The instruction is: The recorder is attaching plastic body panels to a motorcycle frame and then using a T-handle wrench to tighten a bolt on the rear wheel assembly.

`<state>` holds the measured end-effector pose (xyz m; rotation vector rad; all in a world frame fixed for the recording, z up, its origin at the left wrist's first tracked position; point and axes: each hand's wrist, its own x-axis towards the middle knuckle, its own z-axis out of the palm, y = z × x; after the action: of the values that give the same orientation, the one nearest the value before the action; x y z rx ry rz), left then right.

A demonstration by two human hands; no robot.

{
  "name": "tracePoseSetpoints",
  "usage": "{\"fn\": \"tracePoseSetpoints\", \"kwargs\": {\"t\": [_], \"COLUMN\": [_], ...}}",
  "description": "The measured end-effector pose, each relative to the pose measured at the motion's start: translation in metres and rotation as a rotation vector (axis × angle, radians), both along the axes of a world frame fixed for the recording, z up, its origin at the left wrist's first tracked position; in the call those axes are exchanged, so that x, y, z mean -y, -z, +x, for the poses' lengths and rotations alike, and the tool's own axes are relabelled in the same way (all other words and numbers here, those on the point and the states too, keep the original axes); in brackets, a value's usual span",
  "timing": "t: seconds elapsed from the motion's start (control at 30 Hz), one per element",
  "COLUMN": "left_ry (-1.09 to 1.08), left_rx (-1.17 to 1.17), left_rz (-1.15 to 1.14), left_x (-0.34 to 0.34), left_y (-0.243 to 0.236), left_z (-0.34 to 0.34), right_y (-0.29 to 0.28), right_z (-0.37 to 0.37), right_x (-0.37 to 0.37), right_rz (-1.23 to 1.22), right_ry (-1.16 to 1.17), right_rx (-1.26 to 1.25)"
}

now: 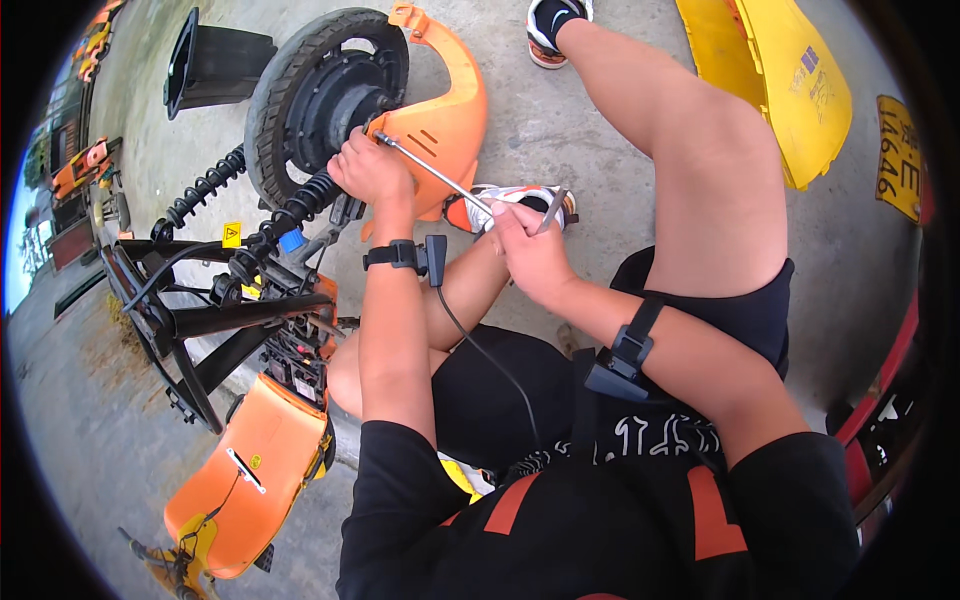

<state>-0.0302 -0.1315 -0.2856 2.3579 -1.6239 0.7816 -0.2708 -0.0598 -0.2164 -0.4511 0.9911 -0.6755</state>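
My right hand (pixel 532 248) is closed around the handle end of a long metal socket wrench (pixel 435 173). The shaft slants up and left to its head, beside the wheel hub and an orange fender (pixel 437 125). My left hand (pixel 372 170) is at that head, fingers curled in against the hub side of the black wheel (pixel 340 105); what they pinch is hidden. The wheel belongs to an electric scooter lying tipped over. A black coil-spring shock absorber (pixel 300 205) runs from near my left hand toward the black frame (pixel 215 322).
An orange seat-like panel (pixel 250 470) lies lower left, next to exposed wiring. At the upper left stands a black bin-shaped box (pixel 220 65). A yellow body panel (pixel 790 90) and a yellow plate (pixel 900 160) are at the right. My shoe (pixel 495 205) is below the fender.
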Motion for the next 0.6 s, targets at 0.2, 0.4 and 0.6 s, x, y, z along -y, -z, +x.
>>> {"fn": "tracePoseSetpoints", "kwargs": {"t": [0.2, 0.4, 0.6], "left_ry": [-0.034, -0.077, 0.022], "left_rx": [-0.036, -0.106, -0.413], "left_rz": [0.050, 0.137, 0.146], "left_x": [-0.001, -0.004, -0.025], "left_y": [-0.007, -0.004, -0.043], "left_z": [-0.004, -0.001, -0.030], "right_y": [0.022, 0.036, 0.024], "right_z": [-0.006, -0.024, -0.040], "right_x": [0.008, 0.024, 0.064], "right_rz": [-0.836, -1.341, -1.555], "right_ry": [-0.028, -0.258, -0.454], "right_rx": [-0.394, -0.616, -0.747]}}
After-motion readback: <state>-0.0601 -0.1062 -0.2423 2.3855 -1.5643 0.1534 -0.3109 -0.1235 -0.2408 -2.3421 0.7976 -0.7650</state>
